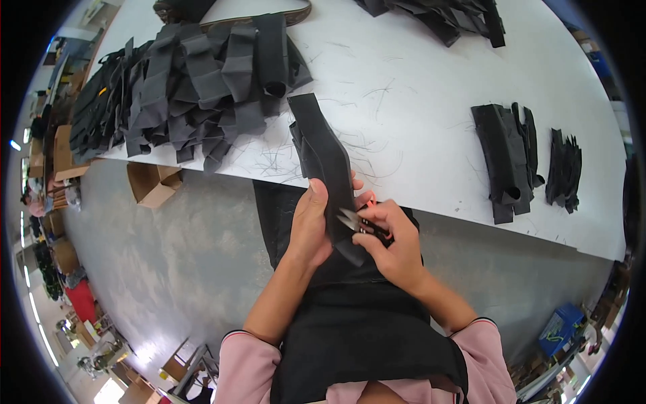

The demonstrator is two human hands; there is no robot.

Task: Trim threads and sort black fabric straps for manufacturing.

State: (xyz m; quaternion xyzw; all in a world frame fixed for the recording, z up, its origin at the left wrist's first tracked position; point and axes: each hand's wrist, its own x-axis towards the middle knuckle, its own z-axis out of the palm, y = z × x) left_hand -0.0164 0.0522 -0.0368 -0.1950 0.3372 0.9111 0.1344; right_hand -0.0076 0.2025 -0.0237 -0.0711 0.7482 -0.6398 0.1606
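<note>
A long black fabric strip [326, 151] with folded pieces along its left side stretches from the table edge down toward my lap. My left hand [311, 219] is closed around its lower part, thumb on top and fingertips showing at its right edge. In my right hand [392, 236] are small thread snips [367, 225] with dark handles, their pointed blades lying over the strip near its lower end. A bit of orange shows by the right fingers. Loose thread ends [276, 151] are scattered on the white table [417, 128] around the strip's upper part.
A large heap of dark fabric pieces [195, 81] covers the table's left side. Another pile [451, 20] lies at the far edge. On the right are a stack of black strips [501, 161] and a smaller bundle [564, 168]. A cardboard box [153, 183] stands below the table's left edge.
</note>
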